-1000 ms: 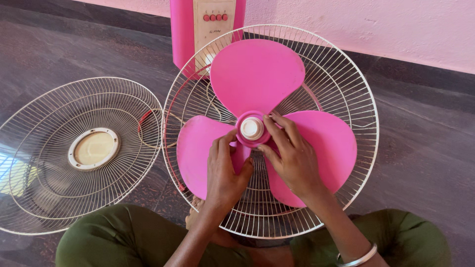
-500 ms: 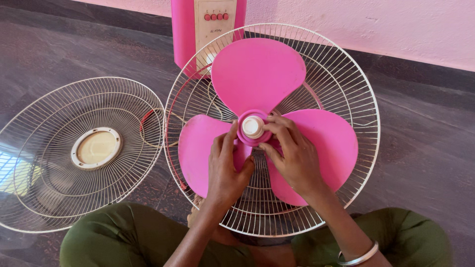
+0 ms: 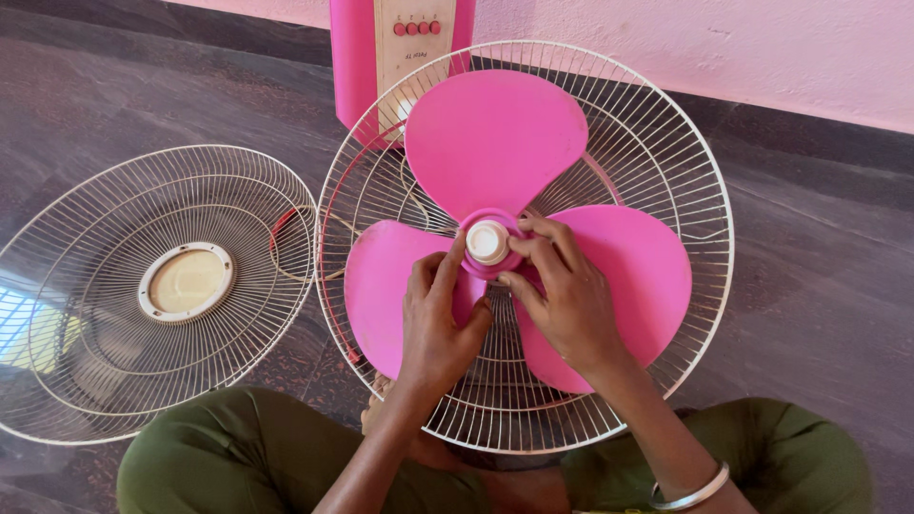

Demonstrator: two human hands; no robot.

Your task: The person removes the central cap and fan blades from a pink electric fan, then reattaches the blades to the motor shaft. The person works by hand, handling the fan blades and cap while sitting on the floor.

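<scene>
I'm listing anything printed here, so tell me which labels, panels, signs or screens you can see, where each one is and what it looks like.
Control panel: on the pink fan body at the top, behind the rear grille; tall cream rectangle with a row of small red round buttons and faint small markings below.
Round badge: centre of the detached front grille on the left; cream ring around a dull yellowish disc.
No packages, signs or screens.

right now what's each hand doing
left hand: fingers curled on the pink blade by the white hub cap.
right hand: fingertips pinching the hub cap.
</scene>
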